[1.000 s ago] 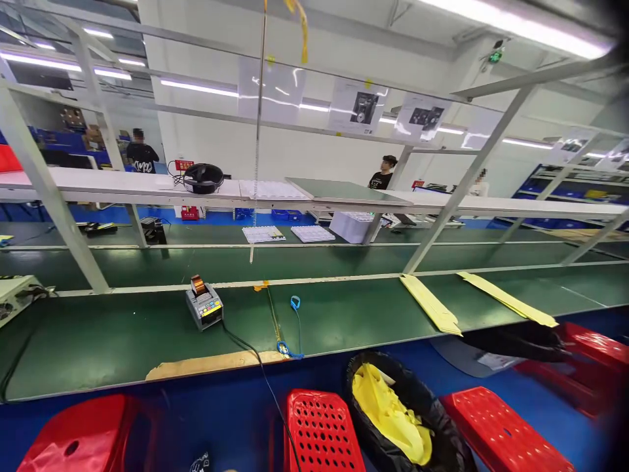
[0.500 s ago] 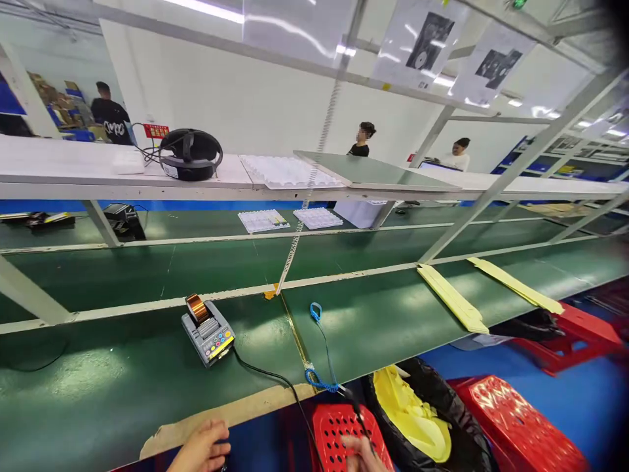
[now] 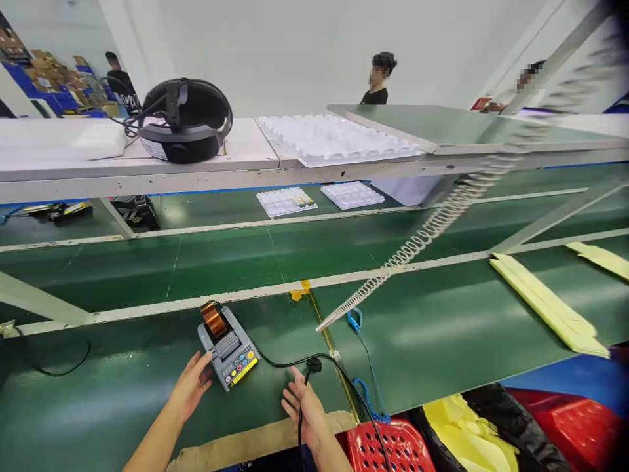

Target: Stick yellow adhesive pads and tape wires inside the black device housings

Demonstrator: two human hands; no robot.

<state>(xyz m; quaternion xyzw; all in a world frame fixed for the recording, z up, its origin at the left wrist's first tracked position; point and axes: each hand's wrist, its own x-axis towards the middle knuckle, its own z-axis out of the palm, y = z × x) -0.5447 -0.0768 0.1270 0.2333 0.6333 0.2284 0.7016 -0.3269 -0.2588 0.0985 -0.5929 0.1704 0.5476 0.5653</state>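
A grey tape dispenser [image 3: 228,347] with colored buttons and a roll of amber tape [image 3: 214,321] sits on the green bench [image 3: 122,367]. My left hand [image 3: 189,387] is at its left side, fingers apart, the fingertips at or nearly touching the casing. To the right of the dispenser, my right hand [image 3: 307,406] is open with its fingers spread. Just beyond those fingers lies a black plug [image 3: 314,364]. Its cord runs down across my right hand; whether it rests on the palm I cannot tell. Another stretch of black cable [image 3: 282,364] trails from behind the dispenser towards the right.
A coiled white cord [image 3: 417,242] hangs over the bench, beside a blue wrist strap [image 3: 354,319]. Yellow strips [image 3: 545,301] lie at right. Below stand a red stool [image 3: 388,446] and a black-lined bin with yellow sheets [image 3: 466,432]. A headset [image 3: 187,124] sits on the shelf.
Both hands have come up from the bench's front edge, the left to the dispenser. The right hand has opened, and the black plug now lies on the bench. The view has moved closer.
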